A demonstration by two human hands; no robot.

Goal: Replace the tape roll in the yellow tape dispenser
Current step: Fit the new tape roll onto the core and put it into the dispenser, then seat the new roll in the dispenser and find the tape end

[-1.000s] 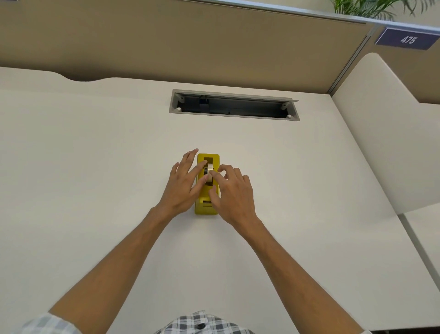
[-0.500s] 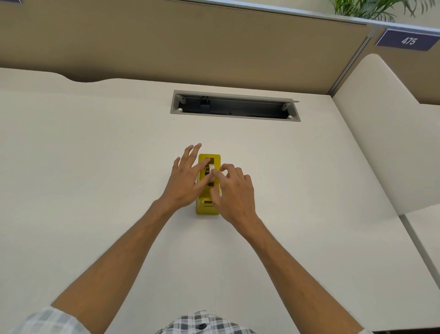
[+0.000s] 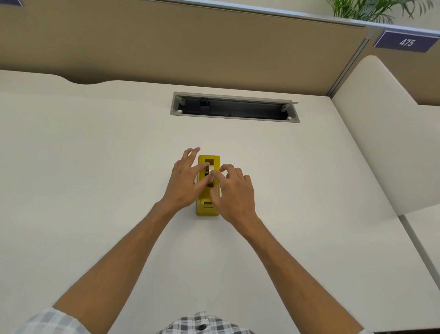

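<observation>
Yellow tape dispenser [image 3: 207, 209] standing on the desk [image 3: 95, 167]. Tape roll [image 3: 209, 169] pinched from both sides between left hand [image 3: 184, 183] and right hand [image 3: 234, 193].

The number "475" was printed in pale figures on a dark blue sign [image 3: 406, 42] fixed at the top of the partition [image 3: 214, 43], at the upper right. A second dark sign [image 3: 10, 2] was cut off at the upper left corner; nothing could be read on it.

Both hands' fingers [image 3: 204, 167] pinch the tape roll [image 3: 210, 168] inside the yellow dispenser [image 3: 206, 209].
</observation>
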